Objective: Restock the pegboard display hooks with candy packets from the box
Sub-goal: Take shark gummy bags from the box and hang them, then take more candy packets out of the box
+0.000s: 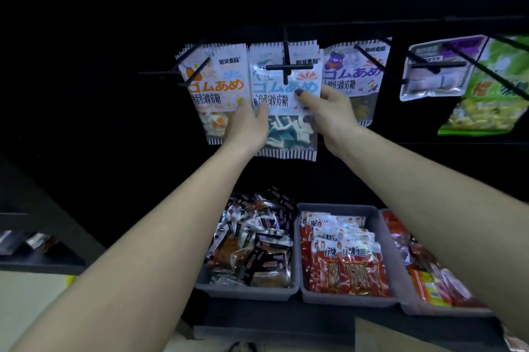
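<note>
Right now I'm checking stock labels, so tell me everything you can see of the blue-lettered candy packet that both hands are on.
The blue-lettered candy packet is a glossy plastic pouch, white on top with large blue Japanese characters and black Chinese text, striped crimped edges, and a clear lower window showing blue-and-white gummies. It hangs roughly upright on the black hook, between an orange-lettered packet and a purple-lettered packet. The left hand holds its left edge; the right hand pinches its right side.
</note>
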A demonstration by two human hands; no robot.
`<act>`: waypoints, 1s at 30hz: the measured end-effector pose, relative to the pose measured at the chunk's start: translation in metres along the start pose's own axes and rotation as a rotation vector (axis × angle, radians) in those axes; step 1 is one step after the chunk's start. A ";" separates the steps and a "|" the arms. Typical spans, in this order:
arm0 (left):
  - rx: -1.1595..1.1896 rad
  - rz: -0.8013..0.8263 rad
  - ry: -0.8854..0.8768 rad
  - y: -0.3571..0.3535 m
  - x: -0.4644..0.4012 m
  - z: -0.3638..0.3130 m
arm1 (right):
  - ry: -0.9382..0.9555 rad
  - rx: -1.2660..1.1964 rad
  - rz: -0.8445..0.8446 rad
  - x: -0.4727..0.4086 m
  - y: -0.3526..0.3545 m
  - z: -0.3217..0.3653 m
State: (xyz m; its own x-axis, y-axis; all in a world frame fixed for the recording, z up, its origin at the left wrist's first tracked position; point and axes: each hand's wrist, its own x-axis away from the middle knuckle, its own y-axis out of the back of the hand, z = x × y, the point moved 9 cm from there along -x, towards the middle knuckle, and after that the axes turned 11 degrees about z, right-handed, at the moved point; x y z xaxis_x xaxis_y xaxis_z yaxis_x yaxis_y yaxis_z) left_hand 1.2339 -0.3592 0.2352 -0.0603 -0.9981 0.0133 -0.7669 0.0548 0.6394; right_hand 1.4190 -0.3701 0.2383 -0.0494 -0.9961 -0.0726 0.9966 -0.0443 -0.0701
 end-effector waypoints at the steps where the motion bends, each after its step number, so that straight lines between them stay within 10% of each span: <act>1: 0.001 0.002 0.005 -0.003 -0.005 0.002 | -0.005 0.005 -0.003 -0.007 0.000 -0.002; 19: -0.122 0.280 0.171 -0.074 0.056 0.064 | -0.194 0.332 -0.056 0.091 0.053 -0.073; 30: -0.329 0.808 -0.049 -0.302 0.253 0.106 | -0.380 0.210 -0.153 0.285 0.142 -0.208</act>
State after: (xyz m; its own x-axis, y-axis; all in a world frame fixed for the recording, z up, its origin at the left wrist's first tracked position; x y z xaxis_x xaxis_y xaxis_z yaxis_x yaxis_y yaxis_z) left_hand 1.3826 -0.6254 -0.0366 -0.5394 -0.6541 0.5303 -0.2540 0.7268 0.6381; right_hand 1.5326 -0.6443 0.0003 -0.2082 -0.9325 0.2952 0.9735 -0.1684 0.1545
